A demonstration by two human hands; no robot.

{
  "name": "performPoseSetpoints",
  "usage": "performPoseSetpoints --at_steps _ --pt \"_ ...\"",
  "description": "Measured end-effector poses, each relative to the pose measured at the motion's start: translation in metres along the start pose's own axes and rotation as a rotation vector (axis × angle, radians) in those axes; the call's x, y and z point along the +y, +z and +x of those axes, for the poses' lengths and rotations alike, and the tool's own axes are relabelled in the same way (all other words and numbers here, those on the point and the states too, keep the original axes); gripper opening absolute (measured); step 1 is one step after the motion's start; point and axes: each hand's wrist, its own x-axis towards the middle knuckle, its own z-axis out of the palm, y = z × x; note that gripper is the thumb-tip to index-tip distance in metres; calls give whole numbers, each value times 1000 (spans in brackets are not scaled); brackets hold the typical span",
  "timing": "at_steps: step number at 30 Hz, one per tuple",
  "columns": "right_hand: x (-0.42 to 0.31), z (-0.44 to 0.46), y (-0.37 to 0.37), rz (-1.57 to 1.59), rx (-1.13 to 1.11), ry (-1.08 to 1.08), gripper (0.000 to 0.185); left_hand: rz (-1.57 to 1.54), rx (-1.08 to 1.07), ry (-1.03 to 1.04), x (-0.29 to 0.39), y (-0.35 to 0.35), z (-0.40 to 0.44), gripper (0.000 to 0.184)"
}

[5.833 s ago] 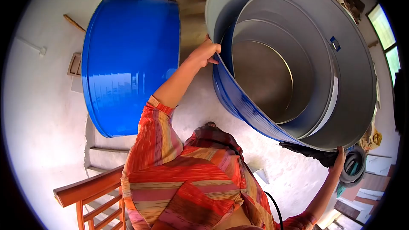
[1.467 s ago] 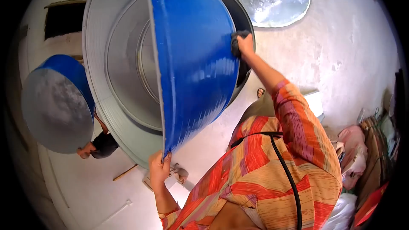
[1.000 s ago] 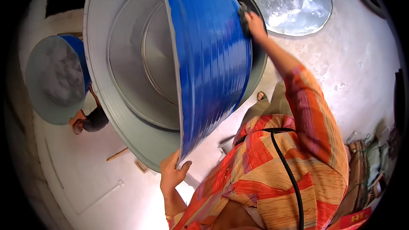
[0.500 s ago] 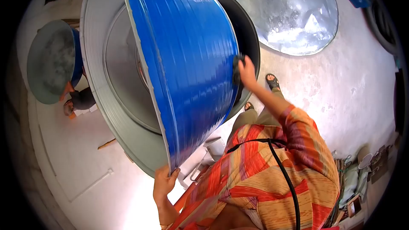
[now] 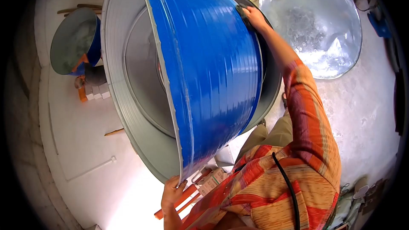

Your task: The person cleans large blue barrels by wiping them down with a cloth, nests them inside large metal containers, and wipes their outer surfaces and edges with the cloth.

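A large blue tub (image 5: 208, 72), tapered and ribbed, lies on its side over a grey metal tub (image 5: 147, 162). Its pale rim faces left. My left hand (image 5: 171, 192) grips the lower end of that rim, thumb on the blue side and fingers partly hidden. Near the top of the tub's right edge, my right hand (image 5: 256, 19) presses a dark cloth or pad (image 5: 243, 16) against the blue surface. My fingers are closed over the pad, whose exact kind is unclear.
On the floor to the right lies a big silvery metal dish (image 5: 311, 30). Another blue tub with a grey-green inside (image 5: 76, 42) stands at the left, beside a dark rounded object (image 5: 94, 75). Below me are a printed carton (image 5: 211, 182) and orange bars (image 5: 179, 202).
My right hand has slid up along the tub's right edge with the dark pad. My left hand stays on the rim. The whole view has shifted slightly.
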Motion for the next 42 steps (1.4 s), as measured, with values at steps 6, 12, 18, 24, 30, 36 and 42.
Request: performPoseSetpoints --at_steps 6,12,18,24,30,36,42 --pt "24 -208 42 -50 424 -274 24 -121 3 -54 14 0 7 18" --pt "-116 -344 63 206 19 -627 37 -120 44 -115 -9 3 -3 16" --pt "-250 -205 49 276 212 -1112 39 -59 120 -101 -13 3 -1 15" --pt "-235 2 42 281 -9 -447 51 -136 171 32 -16 7 -1 11" --pt "-75 -90 58 -145 466 -634 39 -67 159 59 -17 6 2 11" --pt "-134 -329 86 160 86 -783 33 -19 161 -65 -24 3 -3 11" --pt "-200 -230 58 66 13 -1266 37 -59 222 -25 -26 6 -3 12"
